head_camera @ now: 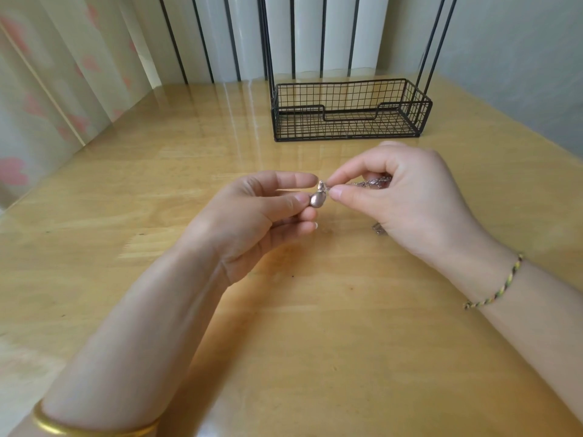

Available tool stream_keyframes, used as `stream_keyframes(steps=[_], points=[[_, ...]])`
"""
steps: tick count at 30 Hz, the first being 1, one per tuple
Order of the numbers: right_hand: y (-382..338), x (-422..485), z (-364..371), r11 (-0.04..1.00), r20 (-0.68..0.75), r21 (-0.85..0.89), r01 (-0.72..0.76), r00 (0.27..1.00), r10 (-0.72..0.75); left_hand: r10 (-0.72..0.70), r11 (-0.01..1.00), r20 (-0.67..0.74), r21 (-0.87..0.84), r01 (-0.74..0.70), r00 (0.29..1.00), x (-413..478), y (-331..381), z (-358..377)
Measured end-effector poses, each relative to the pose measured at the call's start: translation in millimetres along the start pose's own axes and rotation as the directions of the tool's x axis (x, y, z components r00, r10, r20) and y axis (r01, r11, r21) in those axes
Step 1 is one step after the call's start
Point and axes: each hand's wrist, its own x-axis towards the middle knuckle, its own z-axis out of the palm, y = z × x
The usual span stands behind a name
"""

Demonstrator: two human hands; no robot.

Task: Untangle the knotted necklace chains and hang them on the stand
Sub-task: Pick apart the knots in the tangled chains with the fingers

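Left of centre, the left hand is shown pinching the pendant between thumb and fingertips, above the wooden table. Just to its right, the chain is nipped beside the pendant's bail by thumb and forefinger of the right hand, with the slack gathered under the curled fingers. The chain is best kept slack and any knot teased open, never pulled tight. Nothing is seen hung on the visible part of the wire stand, upper right of centre.
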Motion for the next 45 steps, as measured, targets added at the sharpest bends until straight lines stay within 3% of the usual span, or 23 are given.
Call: stream_keyframes(steps=[6,12,19,25,30,36,41,45], points=[[0.8,-0.8,1.1,0.983,0.029,0.163,-0.088,0.996,0.085,0.014,1.000,-0.069,-0.008,-0.014,0.998,-0.2,0.0,0.2],[1.0,-2.0,5.9,0.961,0.073,0.229,-0.155,0.987,0.142,0.057,0.998,-0.042,0.029,-0.056,0.997,0.8,-2.1,5.2],[4.2,-1.2,4.7,0.892,0.111,0.386,-0.236,0.972,0.209,0.081,0.973,0.064,0.213,-0.093,0.995,-3.9,-6.5,9.6],[-0.3,-2.9,5.4,0.879,0.150,0.415,-0.237,0.970,0.190,0.108,0.900,0.052,0.420,-0.120,0.993,-3.0,-11.0,10.8],[-0.2,-1.9,3.7,0.865,0.175,0.422,-0.271,0.961,0.216,0.021,0.958,0.062,0.283,-0.037,0.998,-3.4,-8.3,13.2],[6.2,-1.0,5.7,0.875,0.147,0.342,-0.342,0.939,0.310,0.029,0.984,0.025,0.177,-0.033,0.999,-3.7,-3.7,11.2],[5.4,-1.9,6.8,0.893,0.197,0.306,-0.329,0.940,0.279,0.015,0.998,-0.056,0.059,-0.012,0.998,-1.9,-1.1,7.1],[2.9,-3.0,4.6,0.870,0.294,0.302,-0.389,0.906,0.303,-0.031,1.000,-0.034,0.006,0.031,0.999,-2.5,0.4,7.8]])
